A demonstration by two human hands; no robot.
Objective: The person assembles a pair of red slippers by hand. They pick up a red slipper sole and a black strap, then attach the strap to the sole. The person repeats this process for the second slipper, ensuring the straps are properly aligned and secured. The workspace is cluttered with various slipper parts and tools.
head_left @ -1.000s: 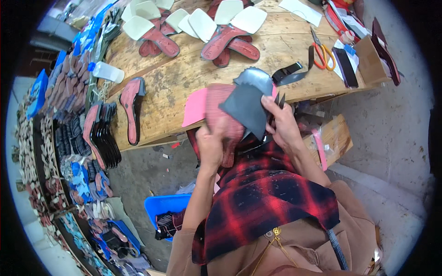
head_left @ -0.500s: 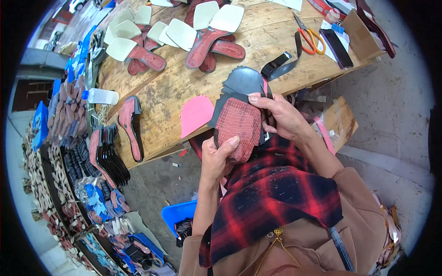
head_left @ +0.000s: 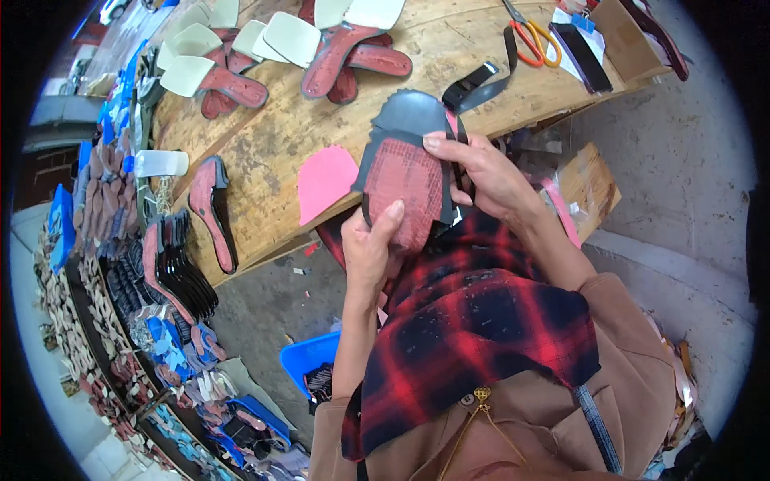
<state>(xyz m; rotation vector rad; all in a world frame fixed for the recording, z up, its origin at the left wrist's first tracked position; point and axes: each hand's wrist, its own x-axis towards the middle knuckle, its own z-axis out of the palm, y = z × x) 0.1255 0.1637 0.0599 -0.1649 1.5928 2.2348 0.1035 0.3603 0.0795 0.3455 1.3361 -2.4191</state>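
Both my hands hold a red crocodile-patterned shoe piece (head_left: 403, 172) with dark backing, above my lap at the table's edge. My left hand (head_left: 365, 250) grips its lower left edge, thumb on the red face. My right hand (head_left: 491, 175) pinches its upper right edge, with black straps and a pink strip by the fingers. A dark, jagged-edged sheet (head_left: 409, 111) sticks out behind the red face at the top. Left of it on the table lies a pink cut piece (head_left: 327, 184). A black strap with a buckle (head_left: 473, 86) lies beyond my right hand.
On the wooden table (head_left: 273, 144) lie red soles with pale pads (head_left: 233, 84), orange-handled scissors (head_left: 531, 40), a dark phone (head_left: 579, 56) and a cardboard box (head_left: 630, 44). A plastic bottle (head_left: 160, 163) and stacked soles (head_left: 176, 276) stand left; a blue bin (head_left: 309, 353) is below.
The whole view has shifted, so the table things sit a little further left and up. Both hands still hold the red shoe piece, now seen tilted slightly differently, its face more lit.
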